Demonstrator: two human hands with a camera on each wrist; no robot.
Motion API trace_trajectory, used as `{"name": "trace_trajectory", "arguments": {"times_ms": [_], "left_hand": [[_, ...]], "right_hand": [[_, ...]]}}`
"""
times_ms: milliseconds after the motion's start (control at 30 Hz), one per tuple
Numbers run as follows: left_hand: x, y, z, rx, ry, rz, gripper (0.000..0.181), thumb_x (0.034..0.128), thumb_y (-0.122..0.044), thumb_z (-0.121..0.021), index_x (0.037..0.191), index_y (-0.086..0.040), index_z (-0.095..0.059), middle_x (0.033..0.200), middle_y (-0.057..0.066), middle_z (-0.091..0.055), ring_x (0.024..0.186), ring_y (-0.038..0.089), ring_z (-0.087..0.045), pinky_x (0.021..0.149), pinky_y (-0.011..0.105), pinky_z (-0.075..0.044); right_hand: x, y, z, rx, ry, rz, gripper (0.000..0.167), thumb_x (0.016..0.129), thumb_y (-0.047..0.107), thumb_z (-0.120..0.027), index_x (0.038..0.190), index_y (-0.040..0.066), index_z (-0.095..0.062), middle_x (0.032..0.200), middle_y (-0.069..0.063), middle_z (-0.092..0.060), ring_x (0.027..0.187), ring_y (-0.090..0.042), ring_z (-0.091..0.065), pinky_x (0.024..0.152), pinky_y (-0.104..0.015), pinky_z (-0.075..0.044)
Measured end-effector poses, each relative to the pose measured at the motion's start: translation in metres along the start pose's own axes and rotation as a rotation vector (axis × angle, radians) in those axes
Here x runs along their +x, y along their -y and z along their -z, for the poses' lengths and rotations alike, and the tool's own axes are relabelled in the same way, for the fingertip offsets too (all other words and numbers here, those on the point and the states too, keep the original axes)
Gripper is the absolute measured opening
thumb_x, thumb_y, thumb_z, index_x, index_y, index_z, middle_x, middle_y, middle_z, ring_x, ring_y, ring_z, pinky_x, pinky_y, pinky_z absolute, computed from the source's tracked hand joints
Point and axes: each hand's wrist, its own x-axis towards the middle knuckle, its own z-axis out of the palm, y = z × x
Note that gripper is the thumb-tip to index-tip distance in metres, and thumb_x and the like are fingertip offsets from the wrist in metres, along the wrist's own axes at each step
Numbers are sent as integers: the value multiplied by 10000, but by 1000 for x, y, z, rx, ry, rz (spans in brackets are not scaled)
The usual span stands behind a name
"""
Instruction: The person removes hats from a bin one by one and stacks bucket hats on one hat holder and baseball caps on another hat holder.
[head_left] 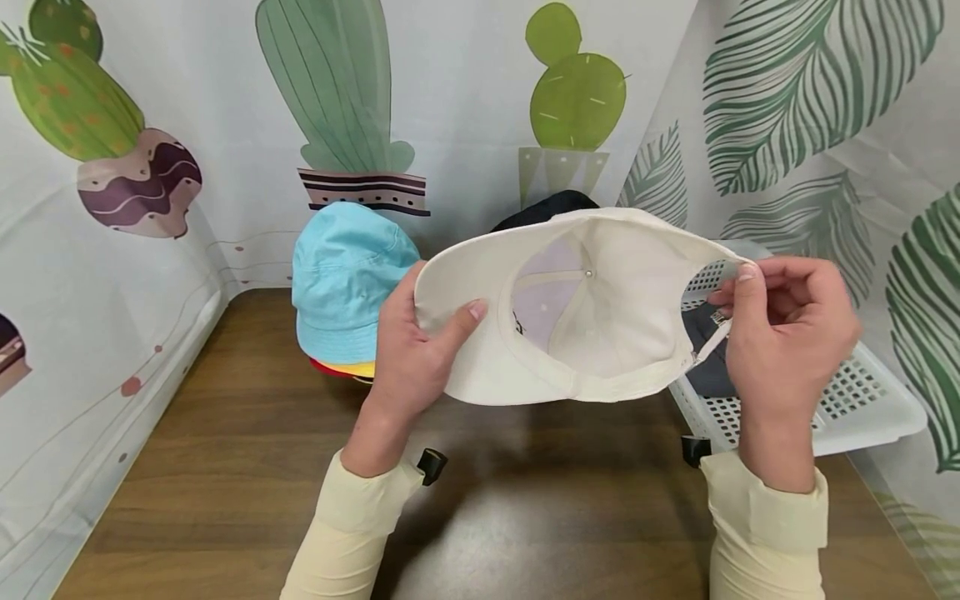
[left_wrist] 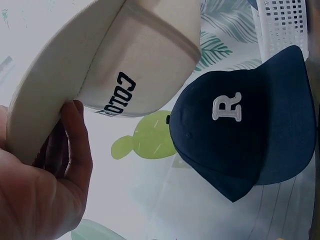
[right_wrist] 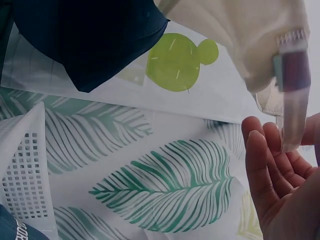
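Observation:
A cream baseball cap (head_left: pixel 622 308) is held up above the table, its hollow inside facing the head camera and its brim to the left. My left hand (head_left: pixel 416 350) grips the brim, thumb on the near face and fingers behind. At the back opening, my right hand (head_left: pixel 795 325) pinches the cap's edge beside the adjusting strap (head_left: pixel 712 340). Dark lettering (left_wrist: pixel 120 92) runs across the cap's front in the left wrist view. Behind it stands a navy cap (left_wrist: pixel 205 135) with a white R, mostly hidden in the head view.
A light blue bucket hat (head_left: pixel 345 275) sits at the back left, over red and yellow edges of other headwear. To the right lies a white perforated basket (head_left: pixel 885 417) with a dark cap (head_left: pixel 705 358) inside. Printed cloth hangs behind the wooden table (head_left: pixel 225 483).

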Motion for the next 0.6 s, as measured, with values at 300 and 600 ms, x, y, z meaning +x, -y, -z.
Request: {"name": "trace_trajectory", "arguments": {"times_ms": [300, 600], "left_hand": [[1, -1, 2, 52, 10, -44, 312, 929, -26, -788, 1220, -20, -675, 1139, 74, -757, 1036, 246, -724, 825, 404, -607], [0, -5, 6, 117, -1, -105, 240, 917, -36, -805, 1121, -13, -681, 1084, 72, -769, 995, 222, -725, 809, 391, -586]], "right_hand": [[2, 2, 0, 53, -53, -65, 87, 946, -30, -725, 952, -102, -677, 768, -106, -748, 572, -135, -695, 606, -209, -588], [3, 6, 0, 65, -59, -68, 68, 947, -62, -698, 918, -113, -664, 724, -95, -728, 539, -141, -663, 538, -179, -526]]}}
